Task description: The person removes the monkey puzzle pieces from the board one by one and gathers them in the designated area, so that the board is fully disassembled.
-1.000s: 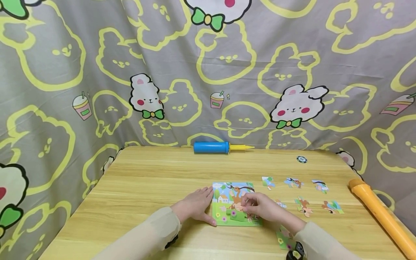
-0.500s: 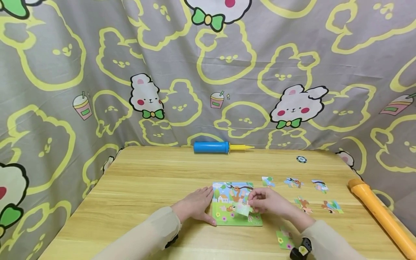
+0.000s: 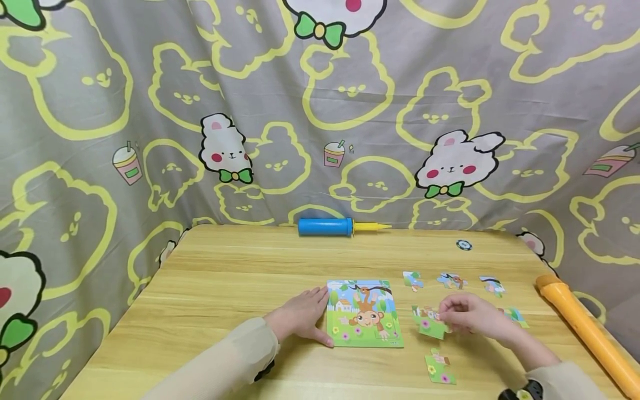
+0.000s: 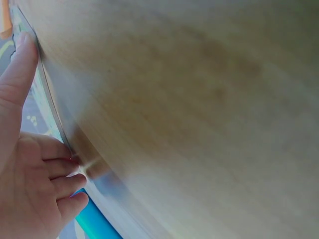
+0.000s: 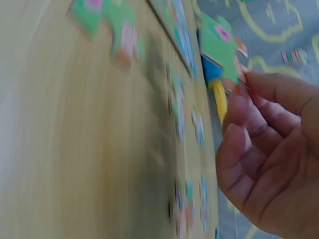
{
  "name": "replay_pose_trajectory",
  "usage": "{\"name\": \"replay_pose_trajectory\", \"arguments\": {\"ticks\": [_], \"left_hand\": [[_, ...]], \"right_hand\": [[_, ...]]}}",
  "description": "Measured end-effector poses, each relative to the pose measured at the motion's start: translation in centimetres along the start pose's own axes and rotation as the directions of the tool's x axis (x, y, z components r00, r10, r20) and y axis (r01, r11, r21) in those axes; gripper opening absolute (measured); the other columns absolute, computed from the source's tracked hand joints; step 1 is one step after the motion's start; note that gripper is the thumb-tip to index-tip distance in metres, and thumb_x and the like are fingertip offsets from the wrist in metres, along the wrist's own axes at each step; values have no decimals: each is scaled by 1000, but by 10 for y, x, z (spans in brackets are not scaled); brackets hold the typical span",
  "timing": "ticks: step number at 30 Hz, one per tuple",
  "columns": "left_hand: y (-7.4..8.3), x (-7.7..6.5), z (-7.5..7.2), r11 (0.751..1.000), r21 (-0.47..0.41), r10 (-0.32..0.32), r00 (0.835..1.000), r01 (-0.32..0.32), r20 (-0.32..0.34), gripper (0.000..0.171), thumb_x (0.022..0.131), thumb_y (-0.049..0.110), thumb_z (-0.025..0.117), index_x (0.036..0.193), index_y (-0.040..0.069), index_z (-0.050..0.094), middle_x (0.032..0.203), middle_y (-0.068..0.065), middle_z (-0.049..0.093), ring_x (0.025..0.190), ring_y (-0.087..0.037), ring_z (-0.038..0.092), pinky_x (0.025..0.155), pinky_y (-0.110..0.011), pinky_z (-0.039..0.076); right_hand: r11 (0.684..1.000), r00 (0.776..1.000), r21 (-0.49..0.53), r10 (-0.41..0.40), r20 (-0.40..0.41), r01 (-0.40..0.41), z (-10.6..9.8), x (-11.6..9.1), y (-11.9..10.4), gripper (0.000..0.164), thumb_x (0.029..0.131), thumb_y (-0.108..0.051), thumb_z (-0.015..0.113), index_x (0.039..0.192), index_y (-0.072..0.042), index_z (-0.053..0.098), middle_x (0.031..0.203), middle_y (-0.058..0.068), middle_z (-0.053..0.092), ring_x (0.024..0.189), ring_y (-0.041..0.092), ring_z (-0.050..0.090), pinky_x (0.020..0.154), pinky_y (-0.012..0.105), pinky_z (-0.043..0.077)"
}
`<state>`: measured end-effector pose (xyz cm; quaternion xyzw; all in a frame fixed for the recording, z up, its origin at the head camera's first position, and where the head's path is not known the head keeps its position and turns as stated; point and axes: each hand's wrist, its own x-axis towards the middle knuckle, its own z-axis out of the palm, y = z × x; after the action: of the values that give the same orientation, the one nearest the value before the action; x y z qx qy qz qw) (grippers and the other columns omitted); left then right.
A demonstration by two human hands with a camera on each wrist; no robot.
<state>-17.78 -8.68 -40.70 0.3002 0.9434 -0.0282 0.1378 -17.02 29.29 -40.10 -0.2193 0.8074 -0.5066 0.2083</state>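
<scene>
My left hand lies with straight fingers along the left edge of the puzzle board, which pictures a hanging monkey on green grass. In the left wrist view, the left hand's thumb touches the board's edge. To the right of the board, my right hand pinches a green puzzle piece with a pink flower, tilted above the table. That piece also shows between thumb and fingers in the right wrist view. Below it a green puzzle piece with flowers lies on the wood.
Several loose puzzle pieces lie in rows right of the board, one partly behind the right hand. A blue and yellow hand pump lies at the back edge, a round chip at back right, an orange tube-like object along the right edge.
My right hand has moved from above the board to the right, carrying the green piece, whose pale side faced up half a second ago. The left hand has stayed put.
</scene>
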Motion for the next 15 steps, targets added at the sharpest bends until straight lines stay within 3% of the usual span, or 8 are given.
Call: {"name": "replay_pose_trajectory", "arguments": {"ticks": [3, 7, 15], "left_hand": [[0, 0, 0, 1000, -1, -2, 1000, 2, 3, 107, 69, 71, 56, 144, 1, 26, 150, -13, 20, 135, -26, 21, 108, -33, 19], [-1, 1, 1, 1000, -1, -1, 1000, 1, 5, 108, 69, 72, 56, 144, 1, 26, 150, -12, 20, 135, -26, 21, 108, -34, 19], [-1, 1, 1, 1000, 4, 2, 1000, -2, 3, 107, 69, 72, 56, 144, 1, 26, 149, -13, 20, 135, -26, 22, 108, -33, 19]], "right_hand": [[999, 999, -25, -34, 28, 35, -13, -15, 12, 13, 93, -9, 53, 90, 3, 58, 68, 11, 57, 53, 9, 47, 43, 29, 43], [997, 991, 24, -71, 110, 69, -26, -31, 27, 12, 93, -2, 49, 90, 5, 58, 65, 9, 56, 52, 5, 44, 40, 32, 37], [995, 975, 99, -37, 218, 15, -41, -56, 49, 12, 92, 2, 47, 88, 9, 57, 75, 2, 60, 63, 4, 54, 49, 24, 46]]}}
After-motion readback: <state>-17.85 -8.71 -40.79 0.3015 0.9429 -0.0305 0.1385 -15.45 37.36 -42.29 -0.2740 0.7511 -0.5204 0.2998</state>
